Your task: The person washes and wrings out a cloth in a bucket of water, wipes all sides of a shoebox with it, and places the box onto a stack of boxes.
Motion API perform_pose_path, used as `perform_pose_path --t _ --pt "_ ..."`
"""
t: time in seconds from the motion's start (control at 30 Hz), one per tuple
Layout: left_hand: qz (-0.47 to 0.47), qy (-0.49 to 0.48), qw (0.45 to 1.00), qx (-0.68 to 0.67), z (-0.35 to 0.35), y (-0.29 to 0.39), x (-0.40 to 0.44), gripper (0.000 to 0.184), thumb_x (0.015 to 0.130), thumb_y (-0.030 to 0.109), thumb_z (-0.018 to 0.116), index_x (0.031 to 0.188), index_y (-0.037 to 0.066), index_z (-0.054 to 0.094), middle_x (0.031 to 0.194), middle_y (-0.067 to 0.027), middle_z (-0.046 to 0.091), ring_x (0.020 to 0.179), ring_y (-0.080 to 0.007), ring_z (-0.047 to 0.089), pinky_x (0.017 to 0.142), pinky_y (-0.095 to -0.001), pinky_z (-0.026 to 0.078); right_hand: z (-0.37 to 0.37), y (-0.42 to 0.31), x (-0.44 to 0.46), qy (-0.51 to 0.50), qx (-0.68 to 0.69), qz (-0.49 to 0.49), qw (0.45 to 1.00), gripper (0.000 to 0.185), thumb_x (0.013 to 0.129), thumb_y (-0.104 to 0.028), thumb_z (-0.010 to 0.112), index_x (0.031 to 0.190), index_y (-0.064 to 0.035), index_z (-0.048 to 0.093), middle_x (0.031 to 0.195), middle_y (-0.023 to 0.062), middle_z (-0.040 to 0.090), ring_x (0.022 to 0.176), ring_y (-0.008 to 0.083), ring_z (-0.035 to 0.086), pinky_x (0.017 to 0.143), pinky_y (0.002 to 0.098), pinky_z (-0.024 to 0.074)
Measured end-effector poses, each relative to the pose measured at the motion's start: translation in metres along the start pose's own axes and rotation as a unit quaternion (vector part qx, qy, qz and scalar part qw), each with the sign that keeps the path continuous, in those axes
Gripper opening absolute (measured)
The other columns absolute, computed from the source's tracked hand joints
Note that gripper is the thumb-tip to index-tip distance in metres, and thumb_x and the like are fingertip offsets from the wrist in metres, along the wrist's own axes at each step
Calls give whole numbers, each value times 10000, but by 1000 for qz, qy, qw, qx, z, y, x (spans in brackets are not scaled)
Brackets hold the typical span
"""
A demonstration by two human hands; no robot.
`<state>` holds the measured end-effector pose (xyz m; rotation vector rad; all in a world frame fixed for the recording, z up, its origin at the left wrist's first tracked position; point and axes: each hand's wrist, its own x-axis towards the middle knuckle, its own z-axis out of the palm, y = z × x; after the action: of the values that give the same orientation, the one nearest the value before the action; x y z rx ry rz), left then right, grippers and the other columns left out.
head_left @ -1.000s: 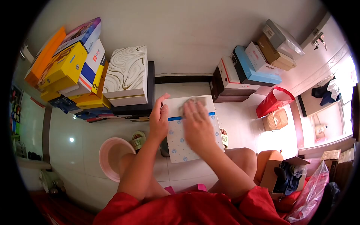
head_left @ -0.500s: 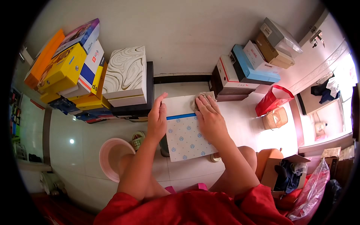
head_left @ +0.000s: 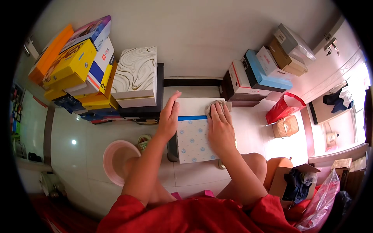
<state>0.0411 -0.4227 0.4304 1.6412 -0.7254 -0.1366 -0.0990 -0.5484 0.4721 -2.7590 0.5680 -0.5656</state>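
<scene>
A white box (head_left: pixel 193 147) with a blue stripe and small blue printed figures sits in front of me, between my knees. My left hand (head_left: pixel 168 119) holds its left side, the fingers extended along the edge. On the far right part of the top, my right hand (head_left: pixel 221 126) presses a crumpled beige cloth (head_left: pixel 228 104) against the white surface. Its fingers lie over the cloth and cover much of it. What supports the box is mostly hidden beneath it.
Stacked boxes stand along the wall: a marbled white one (head_left: pixel 134 73) and yellow ones (head_left: pixel 70 64) left, a blue one (head_left: pixel 268 72) right. A pink basin (head_left: pixel 112 167) is by my left leg. At right are a red bag (head_left: pixel 285 108), a wicker basket (head_left: pixel 285 126) and an open carton (head_left: pixel 279 186).
The box has shifted slightly right and away from me and turned a little straighter. Both hands moved right with it, the right one still on the cloth. The view has also shifted slightly.
</scene>
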Motion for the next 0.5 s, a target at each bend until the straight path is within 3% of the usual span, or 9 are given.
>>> perform_pose_path --t 0.07,0.1,0.17,0.4,0.5 --pt "-79 -9 988 -132 -3 -1 1 395 1045 288 357 1313 55 531 1380 -112 515 1228 -215 510 1033 -301 364 1 -4 -1 0 3 -14 1000 425 954 -161 497 1325 45 488 1389 194 486 1358 374 356 1122 449 284" --pt "-79 -8 988 -131 -5 -1 1 395 1045 288 357 1313 55 531 1380 -112 515 1228 -215 510 1033 -301 364 1 -7 -2 1 5 -26 1000 424 951 -159 499 1322 47 489 1384 198 490 1351 379 364 1117 461 287" --pt "-120 -39 966 -226 -10 -1 1 530 1047 415 302 1351 36 515 1330 -76 546 1197 -180 512 1044 -290 350 3 -18 0 -2 11 -51 999 415 951 -145 501 1325 34 494 1386 189 493 1346 373 375 1120 438 293" --pt "-153 -49 947 -279 -16 1 2 529 1042 408 312 1349 30 517 1295 -92 564 1175 -176 524 1029 -288 364 16 -53 4 -31 78 -168 982 418 892 -82 565 1304 -19 531 1361 148 520 1327 348 409 1083 459 349" --pt "-108 -50 963 -243 -19 0 2 513 1039 388 322 1351 31 518 1259 -83 576 1166 -169 521 1022 -287 366 11 -46 3 -27 98 -202 974 354 882 -33 560 1235 -29 587 1304 148 567 1282 342 466 1060 440 383"
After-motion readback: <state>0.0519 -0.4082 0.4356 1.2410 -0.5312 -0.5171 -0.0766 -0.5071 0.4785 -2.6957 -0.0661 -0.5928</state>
